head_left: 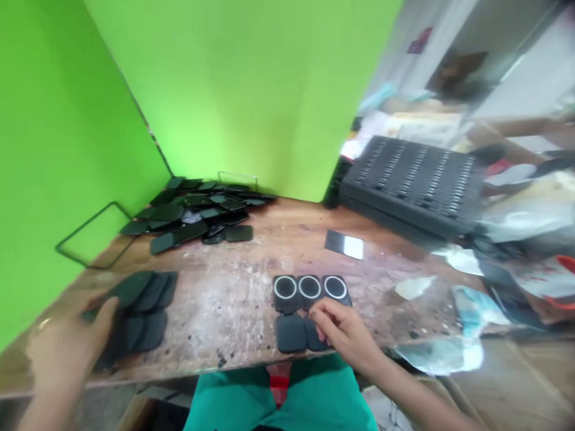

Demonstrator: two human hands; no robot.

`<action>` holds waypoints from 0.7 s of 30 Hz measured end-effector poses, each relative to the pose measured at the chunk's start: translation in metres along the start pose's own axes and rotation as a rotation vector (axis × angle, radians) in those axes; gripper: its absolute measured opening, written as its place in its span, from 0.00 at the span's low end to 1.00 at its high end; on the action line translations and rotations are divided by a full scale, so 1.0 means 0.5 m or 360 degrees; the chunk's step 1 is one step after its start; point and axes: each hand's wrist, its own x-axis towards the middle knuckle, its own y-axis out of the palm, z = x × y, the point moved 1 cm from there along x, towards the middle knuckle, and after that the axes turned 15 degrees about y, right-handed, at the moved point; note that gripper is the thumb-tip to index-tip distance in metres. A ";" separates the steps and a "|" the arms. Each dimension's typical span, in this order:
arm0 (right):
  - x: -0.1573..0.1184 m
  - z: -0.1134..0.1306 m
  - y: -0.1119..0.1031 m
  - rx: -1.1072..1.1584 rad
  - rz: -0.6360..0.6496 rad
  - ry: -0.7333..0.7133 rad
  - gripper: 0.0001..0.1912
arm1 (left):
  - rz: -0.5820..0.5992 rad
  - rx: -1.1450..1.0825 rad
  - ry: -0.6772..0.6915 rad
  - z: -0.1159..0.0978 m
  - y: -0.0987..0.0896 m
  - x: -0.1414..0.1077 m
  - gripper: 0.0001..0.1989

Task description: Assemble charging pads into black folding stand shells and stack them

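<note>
At the left of the bench my left hand (68, 339) grips a black folding charger pad (132, 290), thumb on the near side. Several more dark pads (152, 330) lie overlapped beside it. In front of my body sit black folding wireless chargers (285, 292), opened flat, with three white rings along the far row and plain square halves (290, 333) nearer me. My right hand (341, 333) rests over the middle and right chargers, fingertips pinched together near the hinge. Whatever those fingertips hold, if anything, is hidden. The left hand is slightly blurred.
A heap of dark pads (197, 212) lies against the green partition (245, 85). Farther right are a small dark card with a bright patch (345, 245), a large black slotted box (409, 183), plastic scraps (415, 288) and a red-rimmed container (573, 284). The bench edge is close to my lap.
</note>
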 end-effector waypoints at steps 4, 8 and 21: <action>0.037 -0.025 -0.071 -0.0133 -0.0333 -0.0101 0.12 | 0.0061 0.0137 -0.0007 -0.110 0.024 -0.012 0.15; 0.106 -0.053 -0.129 -0.0530 -0.0625 -0.0058 0.09 | 0.0199 -0.0328 0.0303 -0.249 0.087 -0.044 0.17; 0.348 -0.050 -0.249 -0.1206 -0.0806 0.0652 0.29 | 0.0533 -0.0992 0.0483 -0.415 0.171 -0.113 0.10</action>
